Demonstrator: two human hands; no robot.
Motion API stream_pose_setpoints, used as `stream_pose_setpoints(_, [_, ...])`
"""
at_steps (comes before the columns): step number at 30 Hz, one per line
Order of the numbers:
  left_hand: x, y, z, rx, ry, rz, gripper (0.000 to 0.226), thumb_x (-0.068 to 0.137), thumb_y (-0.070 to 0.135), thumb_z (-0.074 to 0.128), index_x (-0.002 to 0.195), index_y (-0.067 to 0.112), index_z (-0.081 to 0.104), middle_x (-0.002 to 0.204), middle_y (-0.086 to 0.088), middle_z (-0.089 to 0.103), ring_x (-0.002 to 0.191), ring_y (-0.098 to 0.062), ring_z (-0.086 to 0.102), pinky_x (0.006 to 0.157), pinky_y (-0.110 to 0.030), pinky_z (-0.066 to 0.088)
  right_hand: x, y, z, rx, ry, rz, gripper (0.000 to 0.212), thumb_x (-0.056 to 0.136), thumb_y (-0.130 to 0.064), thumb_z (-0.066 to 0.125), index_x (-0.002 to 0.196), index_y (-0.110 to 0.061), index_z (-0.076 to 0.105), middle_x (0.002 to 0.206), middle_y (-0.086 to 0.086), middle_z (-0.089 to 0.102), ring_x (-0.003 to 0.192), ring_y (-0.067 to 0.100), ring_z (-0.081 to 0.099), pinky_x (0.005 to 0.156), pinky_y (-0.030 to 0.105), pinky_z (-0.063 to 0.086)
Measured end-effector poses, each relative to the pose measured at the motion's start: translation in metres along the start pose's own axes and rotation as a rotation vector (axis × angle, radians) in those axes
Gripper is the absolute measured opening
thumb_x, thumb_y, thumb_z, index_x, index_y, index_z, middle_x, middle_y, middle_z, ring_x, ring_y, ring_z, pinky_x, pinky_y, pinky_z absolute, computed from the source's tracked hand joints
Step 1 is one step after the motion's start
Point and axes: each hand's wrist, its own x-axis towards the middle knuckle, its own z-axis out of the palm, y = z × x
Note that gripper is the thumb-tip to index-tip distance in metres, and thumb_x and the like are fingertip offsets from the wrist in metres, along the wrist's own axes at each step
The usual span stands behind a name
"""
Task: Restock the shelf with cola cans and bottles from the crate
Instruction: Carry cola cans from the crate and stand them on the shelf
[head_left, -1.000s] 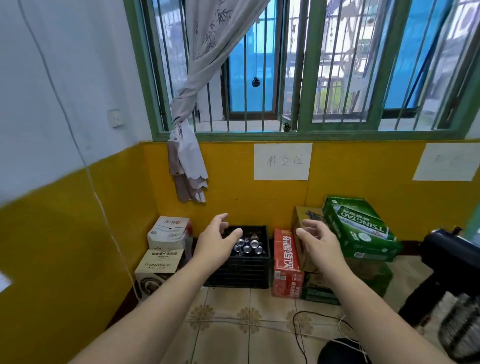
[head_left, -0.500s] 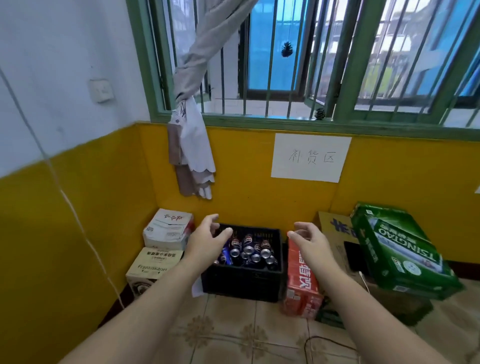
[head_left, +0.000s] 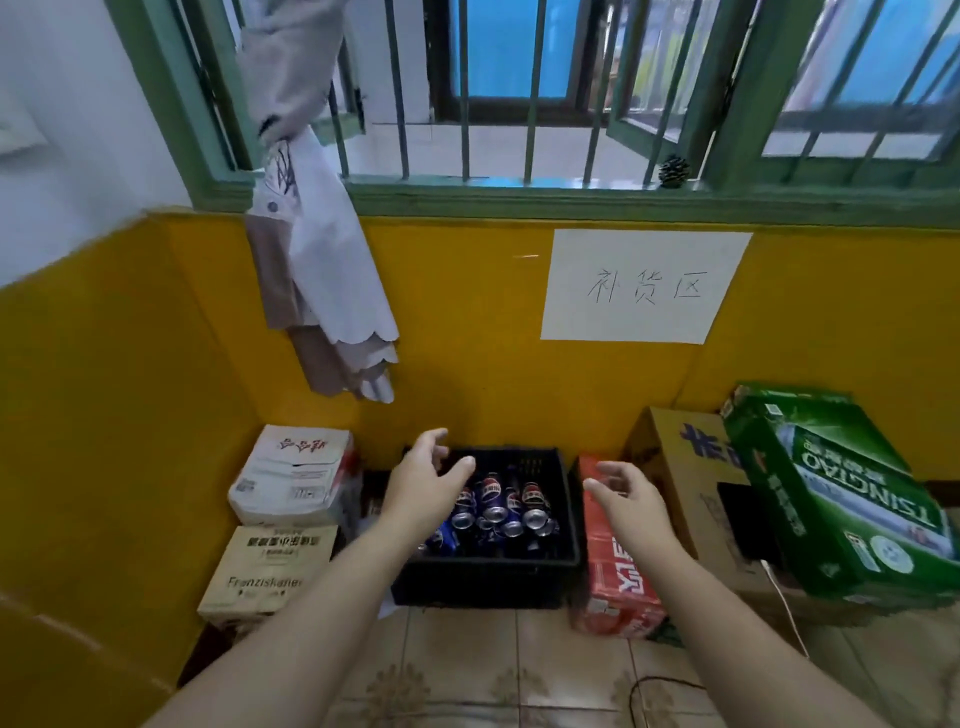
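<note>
Left hand (head_left: 423, 488) hovering at 9 o'clock of crate (head_left: 483, 582), right hand (head_left: 631, 501) at 3 o'clock; both well apart, fingers relaxed, gripping nothing. Crate sitting on floor (head_left: 467, 665) against wall (head_left: 467, 338), cola cans (head_left: 493, 506) lying jumbled inside. Judging load as handling heavy and stiff, cans smooth and rolling; gripping opposite side rims looking safest.

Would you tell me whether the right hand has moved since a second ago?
Yes; the right hand shifted left, toward the crate, now before the red carton.

I log these: paper sign (head_left: 644, 286) on the yellow wall (head_left: 467, 338), handwritten 补货区. On the green carton (head_left: 841, 493), TSINGTAO, upside down to me. On the tan carton (head_left: 270, 571), Franziskaner. On the red carton (head_left: 618, 566) and white carton (head_left: 296, 473), Chinese lettering I cannot read. On the cola cans (head_left: 493, 499), lettering too small.
</note>
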Motion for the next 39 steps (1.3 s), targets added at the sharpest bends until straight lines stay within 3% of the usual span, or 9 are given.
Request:
stream_pose_setpoints(8, [0.091, -0.035, 0.048, 0.032, -0.004, -0.164, 0.053, 0.092, 0.033, 0.056, 0.140, 0.019, 0.036, 0.135, -0.004, 0.050, 0.124, -0.020, 0.047, 0.092, -0.031, 0.042, 0.118, 0.036, 0.034, -0.025, -0.112, 0.118, 0.034, 0.092, -0.021, 0.058, 0.124, -0.012, 0.052, 0.108, 0.002, 0.054, 0.093, 0.016, 0.052, 0.078, 0.031, 0.042])
stream_pose_setpoints(12, [0.136, -0.064, 0.086, 0.020, -0.010, -0.263, 0.054, 0.092, 0.031, 0.057, 0.140, 0.019, 0.037, 0.132, -0.003, 0.051, 0.119, -0.019, 0.049, 0.088, -0.031, 0.045, 0.176, 0.069, 0.055, -0.032, -0.185, 0.210, 0.036, 0.092, -0.019, 0.058, 0.125, -0.009, 0.050, 0.116, 0.008, 0.056, 0.096, 0.018, 0.054, 0.084, 0.033, 0.047])
stream_pose_setpoints(15, [0.170, -0.094, 0.120, 0.013, -0.044, -0.316, 0.054, 0.092, 0.031, 0.057, 0.140, 0.018, 0.036, 0.131, -0.004, 0.052, 0.117, -0.020, 0.051, 0.095, -0.036, 0.046, 0.214, 0.102, 0.070, -0.069, -0.200, 0.252, 0.036, 0.092, -0.019, 0.057, 0.126, -0.009, 0.050, 0.115, 0.006, 0.054, 0.092, 0.015, 0.050, 0.075, 0.025, 0.041])
stream_pose_setpoints(18, [0.205, -0.131, 0.155, 0.023, -0.121, -0.342, 0.056, 0.092, 0.032, 0.056, 0.142, 0.018, 0.033, 0.137, -0.004, 0.048, 0.122, -0.022, 0.048, 0.092, -0.032, 0.042, 0.250, 0.143, 0.090, -0.104, -0.200, 0.272, 0.037, 0.092, -0.022, 0.058, 0.126, -0.010, 0.050, 0.111, 0.005, 0.054, 0.088, 0.016, 0.052, 0.063, 0.022, 0.041])
stream_pose_setpoints(22, [0.243, -0.195, 0.198, 0.073, -0.176, -0.338, 0.057, 0.093, 0.033, 0.055, 0.142, 0.019, 0.031, 0.132, -0.004, 0.050, 0.114, -0.021, 0.051, 0.088, -0.033, 0.045, 0.287, 0.213, 0.131, -0.120, -0.162, 0.310, 0.037, 0.089, -0.021, 0.061, 0.122, -0.007, 0.052, 0.115, 0.011, 0.060, 0.092, 0.019, 0.055, 0.078, 0.030, 0.044])
stream_pose_setpoints(25, [0.268, -0.244, 0.228, 0.090, -0.171, -0.316, 0.052, 0.093, 0.028, 0.055, 0.140, 0.017, 0.036, 0.127, -0.005, 0.055, 0.101, -0.015, 0.052, 0.081, -0.028, 0.041, 0.312, 0.262, 0.163, -0.143, -0.178, 0.327, 0.038, 0.090, -0.020, 0.060, 0.125, -0.008, 0.051, 0.115, 0.009, 0.060, 0.094, 0.018, 0.054, 0.079, 0.027, 0.040])
stream_pose_setpoints(28, [0.297, -0.296, 0.262, 0.117, -0.153, -0.300, 0.055, 0.091, 0.030, 0.057, 0.140, 0.017, 0.034, 0.131, -0.006, 0.054, 0.110, -0.023, 0.054, 0.083, -0.028, 0.041, 0.343, 0.310, 0.192, -0.183, -0.159, 0.306, 0.041, 0.087, -0.022, 0.062, 0.125, -0.010, 0.051, 0.118, 0.009, 0.060, 0.096, 0.021, 0.057, 0.081, 0.031, 0.045])
stream_pose_setpoints(32, [0.330, -0.350, 0.308, 0.152, -0.113, -0.258, 0.069, 0.089, 0.037, 0.058, 0.146, 0.018, 0.025, 0.142, -0.006, 0.045, 0.125, -0.028, 0.046, 0.100, -0.038, 0.040, 0.380, 0.363, 0.223, -0.275, -0.075, 0.266, 0.065, 0.081, -0.035, 0.068, 0.137, -0.016, 0.040, 0.134, 0.013, 0.047, 0.116, 0.030, 0.052, 0.097, 0.043, 0.045])
stream_pose_setpoints(39, [0.359, -0.386, 0.354, 0.236, -0.042, -0.277, 0.099, 0.076, 0.062, 0.061, 0.149, 0.021, 0.008, 0.150, -0.007, 0.033, 0.129, -0.031, 0.043, 0.094, -0.042, 0.043, 0.413, 0.401, 0.246, -0.290, -0.066, 0.297, 0.097, 0.073, -0.055, 0.068, 0.149, -0.024, 0.015, 0.150, 0.014, 0.026, 0.132, 0.035, 0.036, 0.103, 0.044, 0.035])
